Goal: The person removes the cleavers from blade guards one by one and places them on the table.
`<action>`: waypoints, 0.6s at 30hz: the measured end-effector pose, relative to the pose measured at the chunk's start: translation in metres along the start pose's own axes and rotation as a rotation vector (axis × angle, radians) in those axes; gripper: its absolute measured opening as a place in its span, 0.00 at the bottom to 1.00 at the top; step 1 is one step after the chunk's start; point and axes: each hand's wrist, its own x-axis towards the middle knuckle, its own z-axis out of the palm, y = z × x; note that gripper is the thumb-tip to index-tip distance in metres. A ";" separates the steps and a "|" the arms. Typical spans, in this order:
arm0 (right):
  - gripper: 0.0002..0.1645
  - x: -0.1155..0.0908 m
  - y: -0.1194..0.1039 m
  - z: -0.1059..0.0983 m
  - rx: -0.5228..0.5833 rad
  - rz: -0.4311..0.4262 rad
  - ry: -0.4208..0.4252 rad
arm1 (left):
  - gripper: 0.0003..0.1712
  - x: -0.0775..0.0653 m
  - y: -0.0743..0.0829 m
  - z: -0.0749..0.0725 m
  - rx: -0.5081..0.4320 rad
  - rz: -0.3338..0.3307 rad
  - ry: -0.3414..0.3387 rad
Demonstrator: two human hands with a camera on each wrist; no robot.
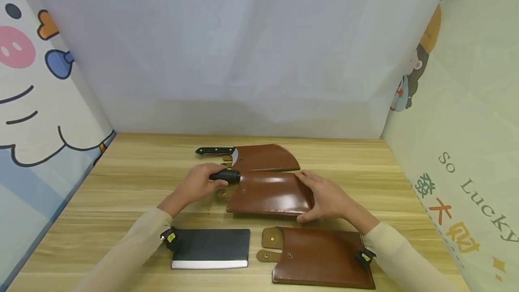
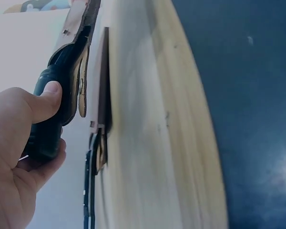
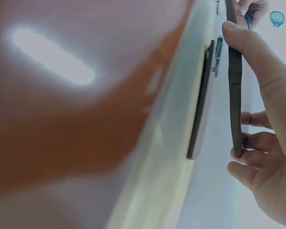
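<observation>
A cleaver sits in a glossy brown leather sheath (image 1: 271, 193), its black handle (image 1: 229, 175) sticking out to the left. My left hand (image 1: 201, 183) grips that handle, thumb on one side and fingers round the other, as the left wrist view shows. At the opposite end my right hand (image 1: 327, 196) holds the sheath by its end, thumb at the near corner and fingers at the far one. The blade is hidden inside the leather. In the right wrist view the sheath (image 3: 235, 86) is seen edge-on, raised above the table. An unfastened strap (image 2: 83, 90) hangs beside the handle.
Behind lies a second sheathed knife (image 1: 265, 157) with a riveted black handle (image 1: 215, 150). Nearer me are a bare dark cleaver blade (image 1: 215, 244) on the left and another brown sheath (image 1: 324, 256) with open straps on the right. Cloth walls border the wooden table (image 1: 134, 166).
</observation>
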 end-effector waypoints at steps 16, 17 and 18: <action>0.77 -0.005 -0.016 -0.013 -0.028 -0.028 0.050 | 0.24 -0.010 0.001 -0.011 0.004 0.044 0.069; 0.77 -0.006 -0.016 -0.013 -0.029 -0.029 0.051 | 0.25 -0.010 0.001 -0.011 0.001 0.044 0.070; 0.77 -0.006 -0.016 -0.013 -0.027 -0.030 0.052 | 0.25 -0.010 0.001 -0.011 0.000 0.045 0.070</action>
